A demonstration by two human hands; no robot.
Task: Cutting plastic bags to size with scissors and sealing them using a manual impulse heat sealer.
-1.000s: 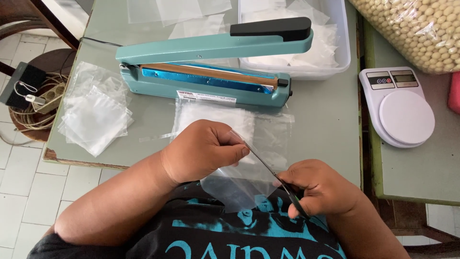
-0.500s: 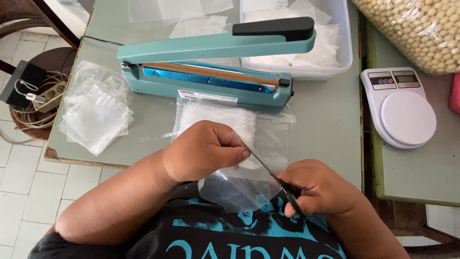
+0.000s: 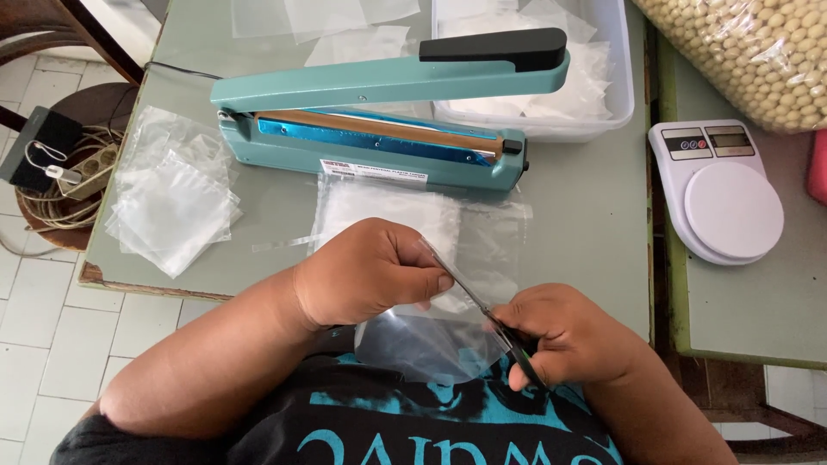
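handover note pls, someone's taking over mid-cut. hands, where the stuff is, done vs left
Left hand: pinching the clear plastic sheet, held taut over the table edge.
Right hand: holding scissors, blades in the sheet, pointing up-left toward the left fingers.
On the table: teal heat sealer with its arm raised, a pile of cut plastic pieces on the left, a white tub of more pieces behind, a thin trimmed strip.
Side table: white kitchen scale, bag of beans.
Done: cut started.
Left: finish the cut; it looks only partway through.
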